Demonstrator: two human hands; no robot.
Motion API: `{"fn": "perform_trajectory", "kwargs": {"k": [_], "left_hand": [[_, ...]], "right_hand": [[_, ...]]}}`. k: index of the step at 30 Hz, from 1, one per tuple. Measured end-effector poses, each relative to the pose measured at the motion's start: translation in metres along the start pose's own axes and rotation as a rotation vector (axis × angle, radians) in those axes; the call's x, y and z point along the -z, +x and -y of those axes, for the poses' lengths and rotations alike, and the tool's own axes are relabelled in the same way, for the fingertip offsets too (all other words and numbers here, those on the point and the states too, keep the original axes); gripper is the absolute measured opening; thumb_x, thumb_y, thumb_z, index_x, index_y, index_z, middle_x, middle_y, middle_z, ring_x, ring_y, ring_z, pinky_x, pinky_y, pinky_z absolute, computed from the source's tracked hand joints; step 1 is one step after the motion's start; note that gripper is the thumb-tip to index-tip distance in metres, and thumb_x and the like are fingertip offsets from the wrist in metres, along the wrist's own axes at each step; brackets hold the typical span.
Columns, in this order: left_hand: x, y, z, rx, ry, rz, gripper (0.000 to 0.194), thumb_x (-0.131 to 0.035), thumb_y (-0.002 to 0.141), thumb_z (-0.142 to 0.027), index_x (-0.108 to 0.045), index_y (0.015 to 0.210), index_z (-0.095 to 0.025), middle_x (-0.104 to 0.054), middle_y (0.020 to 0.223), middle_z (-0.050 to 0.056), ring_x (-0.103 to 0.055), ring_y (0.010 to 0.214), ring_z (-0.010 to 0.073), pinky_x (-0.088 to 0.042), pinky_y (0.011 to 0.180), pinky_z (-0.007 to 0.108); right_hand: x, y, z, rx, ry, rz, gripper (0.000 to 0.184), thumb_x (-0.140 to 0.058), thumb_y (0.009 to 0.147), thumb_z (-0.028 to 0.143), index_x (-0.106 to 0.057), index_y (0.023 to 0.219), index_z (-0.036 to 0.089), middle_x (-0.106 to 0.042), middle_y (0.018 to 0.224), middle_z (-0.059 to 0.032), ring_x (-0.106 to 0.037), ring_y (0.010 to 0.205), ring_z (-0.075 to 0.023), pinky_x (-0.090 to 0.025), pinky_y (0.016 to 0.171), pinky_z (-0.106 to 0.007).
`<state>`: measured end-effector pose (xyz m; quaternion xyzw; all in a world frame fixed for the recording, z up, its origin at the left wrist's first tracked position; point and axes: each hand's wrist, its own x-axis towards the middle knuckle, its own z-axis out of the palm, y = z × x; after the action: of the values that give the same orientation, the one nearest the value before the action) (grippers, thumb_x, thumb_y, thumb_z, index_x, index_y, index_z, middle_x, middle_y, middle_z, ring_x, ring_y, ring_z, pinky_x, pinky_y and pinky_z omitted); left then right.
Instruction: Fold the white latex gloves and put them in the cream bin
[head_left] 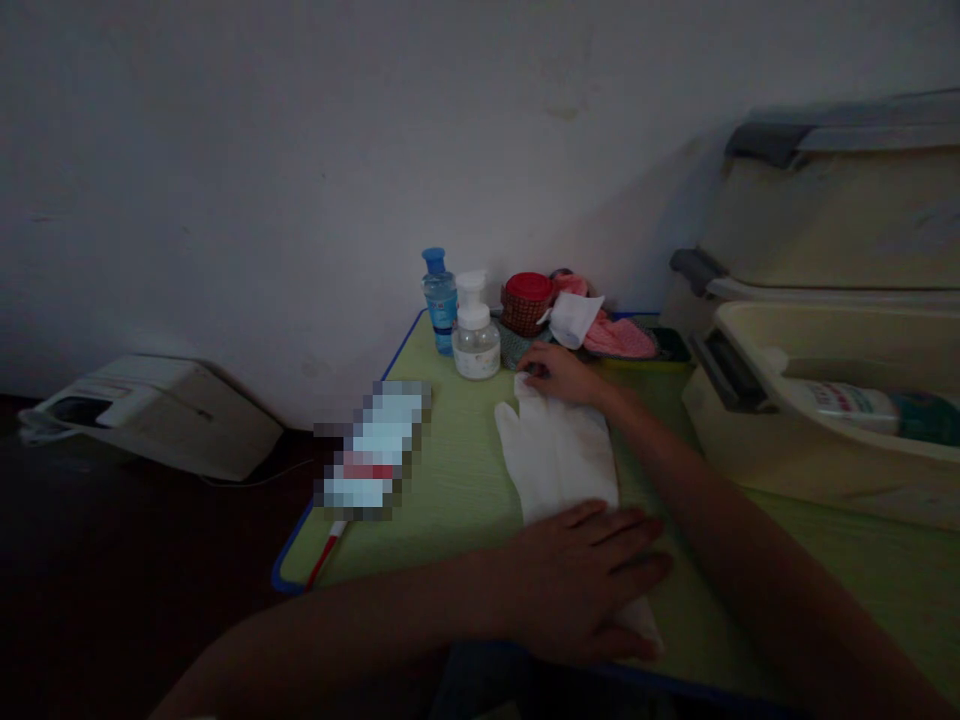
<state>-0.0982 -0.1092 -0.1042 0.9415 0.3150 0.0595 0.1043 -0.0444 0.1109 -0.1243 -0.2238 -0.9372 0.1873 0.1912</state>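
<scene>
Left hand (581, 580) lies spread on white glove (566, 455); right hand (559, 375) pinches its tip; bottles (477, 350) behind.

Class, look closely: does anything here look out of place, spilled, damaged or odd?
Yes: at the left of the green table, a phone-like object shows only as coarse blocks, hiding its details. I see no spill.

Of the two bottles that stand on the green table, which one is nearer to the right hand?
The clear bottle with the white pump. The blue bottle, with its blue cap, stands farther left from the right hand.
</scene>
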Motion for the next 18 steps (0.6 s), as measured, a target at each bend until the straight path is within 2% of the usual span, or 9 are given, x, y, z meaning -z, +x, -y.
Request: {"fn": "perform_trajectory", "kwargs": {"k": [9,18], "left_hand": [[0.0,-0.001,0.0,0.003,0.01,-0.008,0.059,-0.031,0.092,-0.048,-0.033,0.136,-0.009,-0.031,0.147,0.014,-0.026,0.137,0.0236,-0.02,0.112,0.037],[-0.001,0.0,0.0,-0.008,0.037,0.002,0.059,-0.029,0.093,-0.048,-0.032,0.137,-0.008,-0.03,0.147,0.014,-0.026,0.137,0.0248,-0.021,0.112,0.037]], "right_hand": [[0.0,0.002,0.008,-0.031,-0.029,0.021,0.009,-0.053,0.074,0.007,-0.057,0.077,0.013,-0.06,0.075,-0.0027,-0.053,0.066,-0.0111,-0.037,0.061,-0.021],[0.003,0.0,0.018,-0.053,-0.192,0.01,0.01,-0.053,0.075,0.007,-0.056,0.082,0.014,-0.061,0.077,-0.0028,-0.053,0.069,-0.0119,-0.031,0.059,-0.021]]}}
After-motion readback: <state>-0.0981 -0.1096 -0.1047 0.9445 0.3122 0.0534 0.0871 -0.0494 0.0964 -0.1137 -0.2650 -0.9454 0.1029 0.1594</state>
